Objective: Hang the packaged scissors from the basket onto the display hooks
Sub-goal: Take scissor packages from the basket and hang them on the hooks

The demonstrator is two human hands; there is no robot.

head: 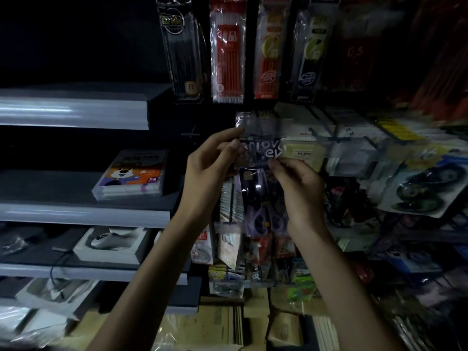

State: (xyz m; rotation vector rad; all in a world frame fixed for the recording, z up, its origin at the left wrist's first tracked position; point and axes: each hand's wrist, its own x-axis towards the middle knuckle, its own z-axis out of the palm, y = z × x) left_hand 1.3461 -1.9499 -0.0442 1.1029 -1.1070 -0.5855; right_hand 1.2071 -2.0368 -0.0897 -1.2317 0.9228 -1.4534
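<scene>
Both of my hands hold one clear pack of purple scissors (260, 188) upright in front of the dark display wall. My left hand (210, 168) pinches the pack's upper left edge near its printed header. My right hand (298, 188) pinches the right side just under the header. The pack's top sits level with a row of thin display hooks (321, 134); whether it touches one I cannot tell. The basket is not in view.
Packs of pens (228, 54) hang in a row above. Grey shelves (83, 214) on the left carry a marker box (131, 173) and boxed items. More hanging packs (417, 191) crowd the right side, with cardboard boxes (222, 323) low down.
</scene>
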